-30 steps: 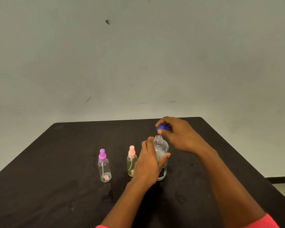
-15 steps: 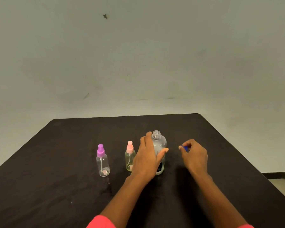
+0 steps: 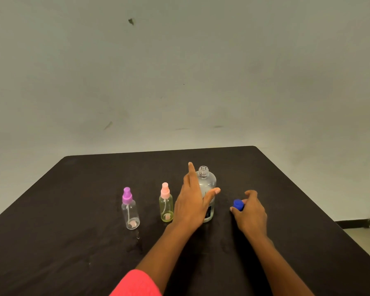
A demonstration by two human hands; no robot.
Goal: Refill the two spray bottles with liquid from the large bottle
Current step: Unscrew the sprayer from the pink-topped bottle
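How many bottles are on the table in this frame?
3. Purple-topped spray bottle at left; pink-topped spray bottle in the middle; large bottle, uncapped, just right of it, partly behind the left hand. The right hand holds its cap. No others show.

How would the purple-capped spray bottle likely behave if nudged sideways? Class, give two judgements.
The purple-capped bottle looks nearly empty, so it is probably light. Tall and narrow on the table, it would likely tip easily.

Two arms are seen, each ending in a hand. The left hand (image 3: 191,205) and the right hand (image 3: 251,214) are bare, and so are both forearms. A bright pinkish-red sleeve (image 3: 137,283) is worn on the left arm, cut off by the bottom edge.
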